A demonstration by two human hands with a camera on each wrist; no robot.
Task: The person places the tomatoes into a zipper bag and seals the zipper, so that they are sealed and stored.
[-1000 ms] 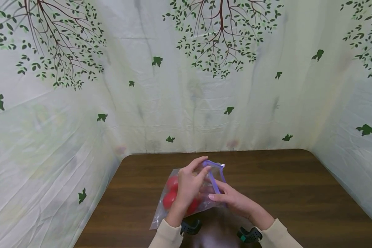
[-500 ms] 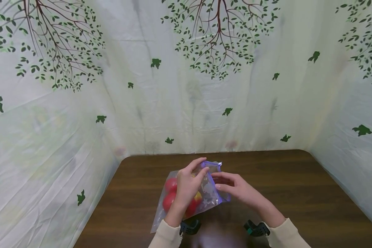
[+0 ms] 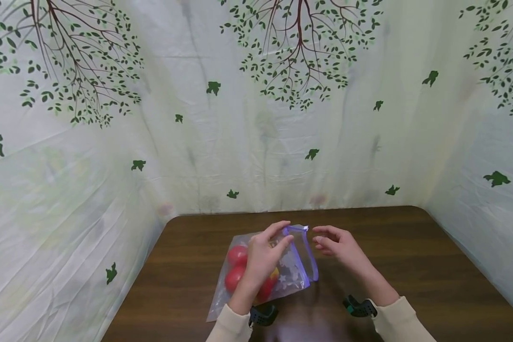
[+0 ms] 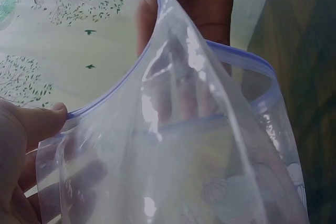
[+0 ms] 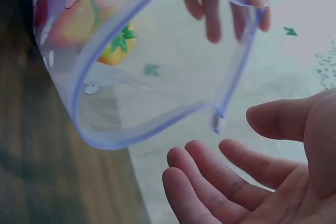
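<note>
A clear zip bag (image 3: 290,278) with a purple-blue rim lies across the middle of the table, its mouth gaping to the right. Inside are several round red items (image 3: 234,278), and a yellow-orange fruit (image 5: 113,51) with a green leafy top shows in the right wrist view. My left hand (image 3: 262,256) pinches the bag's upper rim between thumb and fingers. Just right of the mouth, my right hand (image 3: 342,247) hovers with relaxed, loosely bent fingers, holding nothing. A small white slider (image 5: 218,123) sits at the rim's corner, close to those fingertips but apart from them.
The brown wooden table (image 3: 410,266) extends around the bag on both sides. Behind it hangs a pale curtain (image 3: 265,156) printed with branches and green leaves. Dark bands (image 3: 360,306) circle both wrists.
My right hand has drawn out of the bag's mouth and moved right and up, apart from the rim. My left hand keeps its pinch, having shifted slightly right.
</note>
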